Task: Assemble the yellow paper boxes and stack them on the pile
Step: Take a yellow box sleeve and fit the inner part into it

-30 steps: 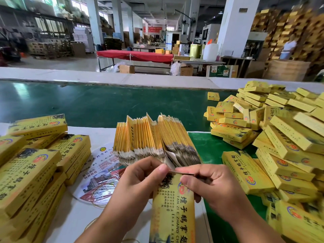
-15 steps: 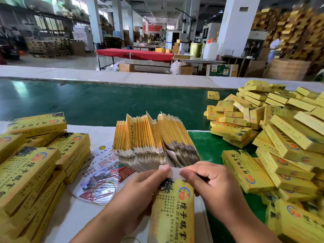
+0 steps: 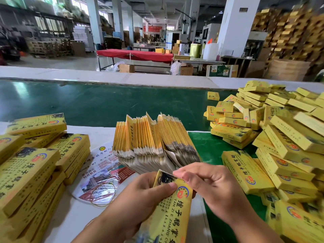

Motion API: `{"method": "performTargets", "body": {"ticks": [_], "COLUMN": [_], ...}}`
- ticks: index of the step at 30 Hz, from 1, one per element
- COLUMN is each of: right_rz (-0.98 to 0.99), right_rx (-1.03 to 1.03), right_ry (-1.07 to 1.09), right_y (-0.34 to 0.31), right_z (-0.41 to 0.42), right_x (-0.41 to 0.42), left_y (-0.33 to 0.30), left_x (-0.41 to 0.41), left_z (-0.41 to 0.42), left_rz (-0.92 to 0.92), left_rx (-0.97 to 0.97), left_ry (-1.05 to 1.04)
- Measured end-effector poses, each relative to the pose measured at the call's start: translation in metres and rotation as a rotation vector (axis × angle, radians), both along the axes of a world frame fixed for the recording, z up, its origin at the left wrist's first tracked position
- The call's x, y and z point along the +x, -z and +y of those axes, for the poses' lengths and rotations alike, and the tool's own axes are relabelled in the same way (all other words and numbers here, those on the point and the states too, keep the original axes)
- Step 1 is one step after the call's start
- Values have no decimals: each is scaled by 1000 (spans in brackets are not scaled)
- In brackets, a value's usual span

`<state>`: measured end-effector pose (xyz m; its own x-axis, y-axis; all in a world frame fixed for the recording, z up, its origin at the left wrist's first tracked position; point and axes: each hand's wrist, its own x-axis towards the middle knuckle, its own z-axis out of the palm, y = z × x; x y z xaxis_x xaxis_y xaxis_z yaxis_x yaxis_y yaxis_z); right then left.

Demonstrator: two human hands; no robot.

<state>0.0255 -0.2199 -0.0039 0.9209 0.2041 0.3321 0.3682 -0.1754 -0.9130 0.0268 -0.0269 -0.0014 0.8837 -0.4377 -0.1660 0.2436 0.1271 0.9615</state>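
Yellow printed paper box, long and narrow, sits at the lower centre of the frame, gripped by the left hand with the thumb pressed across its face. The right hand curls over its top end, fingertips pinching the pale end flap. Just behind stands a fanned bundle of flat yellow box blanks. Assembled yellow boxes form a pile at right, and a second stack fills the lower left.

Factory hall — white pillars, a red-covered table, glossy grey floor.
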Motion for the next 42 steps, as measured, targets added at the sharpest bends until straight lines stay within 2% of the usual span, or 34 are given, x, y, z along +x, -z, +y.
{"method": "performTargets", "body": {"ticks": [8, 13, 15, 18, 22, 23, 30, 37, 42], "right_rz": [127, 168, 144, 40, -44, -45, -39, -39, -99], "right_rx": [51, 111, 105, 75, 139, 151, 197, 264, 207], "right_ry": [-10, -20, 30, 235, 335, 333, 307, 329, 348], "right_y": [4, 3, 3, 5, 5, 5, 5, 4, 4], "right_z": [9, 9, 9, 9, 15, 18, 26, 20, 19], "right_x": [2, 3, 3, 3, -2, -3, -5, -1, -3], "left_y": [-2, -3, -2, 1, 6, 6, 9, 3, -1], "left_x": [-2, -2, -3, -7, -14, -14, -9, -10, -13], "left_z": [-9, -11, -11, -12, -18, -19, -13, -13, -15], "left_rz": [-94, -264, -338, -492, -728, -769, -974, -935, -923], "left_rx": [-11, 167, 278, 515, 1010, 1076, 1089, 1038, 1032], "left_ry": [-157, -181, -210, -317, -351, -353, -436, -420, -421]}}
